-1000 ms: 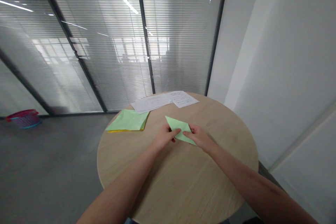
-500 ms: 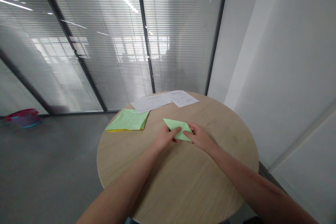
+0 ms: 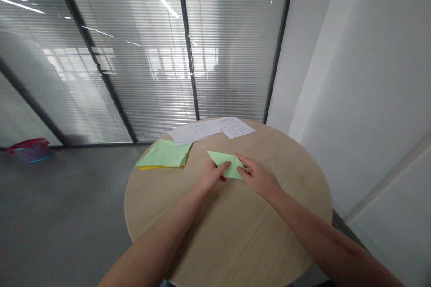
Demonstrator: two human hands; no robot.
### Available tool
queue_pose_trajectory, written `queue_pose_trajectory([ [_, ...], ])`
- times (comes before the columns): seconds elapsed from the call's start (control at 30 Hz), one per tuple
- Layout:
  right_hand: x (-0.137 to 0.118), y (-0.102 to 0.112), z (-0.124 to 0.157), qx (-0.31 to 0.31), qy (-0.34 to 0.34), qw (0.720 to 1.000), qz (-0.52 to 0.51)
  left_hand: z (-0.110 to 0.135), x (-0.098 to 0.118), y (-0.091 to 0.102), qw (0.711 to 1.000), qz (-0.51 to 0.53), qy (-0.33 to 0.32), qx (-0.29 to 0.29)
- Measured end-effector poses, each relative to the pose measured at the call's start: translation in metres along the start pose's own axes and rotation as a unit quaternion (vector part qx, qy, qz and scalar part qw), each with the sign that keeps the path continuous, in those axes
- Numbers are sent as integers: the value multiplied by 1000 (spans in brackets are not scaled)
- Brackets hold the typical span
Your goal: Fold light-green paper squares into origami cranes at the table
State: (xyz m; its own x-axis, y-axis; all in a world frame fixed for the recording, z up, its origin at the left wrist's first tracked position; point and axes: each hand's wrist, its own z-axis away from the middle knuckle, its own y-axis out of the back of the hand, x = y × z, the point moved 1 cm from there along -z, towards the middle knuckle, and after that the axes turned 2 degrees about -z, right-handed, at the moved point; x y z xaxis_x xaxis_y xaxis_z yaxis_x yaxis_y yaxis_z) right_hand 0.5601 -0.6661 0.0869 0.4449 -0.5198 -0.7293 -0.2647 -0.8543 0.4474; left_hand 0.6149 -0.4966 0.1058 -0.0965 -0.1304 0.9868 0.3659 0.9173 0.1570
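A folded green paper (image 3: 225, 163), triangular with a point toward the left, lies on the round wooden table (image 3: 208, 233). My left hand (image 3: 211, 174) pinches its near edge with thumb and fingers closed. My right hand (image 3: 255, 174) rests on the paper's right part, fingers pressed down on it, index finger stretched along the top edge.
A stack of green and yellow sheets (image 3: 164, 155) lies at the table's left rear. White printed papers (image 3: 212, 128) lie at the far edge. Glass partitions with blinds stand behind, a white wall to the right. A pink basket (image 3: 29, 149) sits on the floor far left.
The green paper has been flattened lower onto the table and turned slightly. My right hand slid up over its right end; my left hand barely moved.
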Motion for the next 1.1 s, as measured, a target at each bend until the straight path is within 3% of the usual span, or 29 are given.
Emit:
queue_pose_trajectory([
  [0.17, -16, 4, 1, 14, 36, 999, 25, 0, -1, 0, 1000, 17, 5, -3],
  [0.4, -12, -2, 2, 26, -51, 996, -65, 3, 3, -1, 999, -31, -10, -24],
  [0.73, -5, -4, -4, 3, -55, 984, -167, 0, -2, -4, 1000, -13, -8, -9],
  [0.9, 5, -11, -2, -28, -124, 966, -227, -1, -5, -6, 1000, -3, -13, -15],
  [1.1, 5, -14, -2, 4, -125, 966, -228, 2, -4, -7, 999, 0, -19, -43],
])
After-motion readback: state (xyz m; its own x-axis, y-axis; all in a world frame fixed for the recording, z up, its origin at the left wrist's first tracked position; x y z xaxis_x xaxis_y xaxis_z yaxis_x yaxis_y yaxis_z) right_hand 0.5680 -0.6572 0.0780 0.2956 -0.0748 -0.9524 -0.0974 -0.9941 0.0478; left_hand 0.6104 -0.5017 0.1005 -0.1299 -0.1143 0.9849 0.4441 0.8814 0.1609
